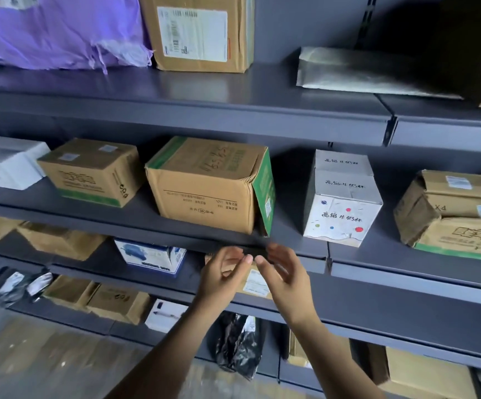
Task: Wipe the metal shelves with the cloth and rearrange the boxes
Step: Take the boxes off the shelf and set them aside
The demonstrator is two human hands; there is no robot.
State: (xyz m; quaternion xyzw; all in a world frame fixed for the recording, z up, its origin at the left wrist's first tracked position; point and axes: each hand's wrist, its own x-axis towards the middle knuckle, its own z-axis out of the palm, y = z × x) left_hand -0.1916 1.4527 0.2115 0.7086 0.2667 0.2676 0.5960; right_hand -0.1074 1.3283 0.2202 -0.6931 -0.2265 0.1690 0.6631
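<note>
My left hand point(224, 273) and my right hand point(284, 272) are raised side by side in front of the dark grey metal shelf edge point(147, 226), fingertips almost meeting. Both have their fingers apart and hold nothing that I can see. No cloth is in view. Just above them, on the middle shelf, stands a large brown cardboard box with a green side point(210, 185), turned at an angle. Behind my hands, on the shelf below, a small brown box with a white label point(255, 283) is partly hidden.
The middle shelf also carries a white box point(9, 162), a brown box point(89, 171), a white handwritten carton point(341, 200) and a worn brown box point(458, 211). On the top shelf are a purple bag point(55, 30), a labelled box point(199, 33) and a silver pouch point(371, 72). Lower shelves hold more parcels.
</note>
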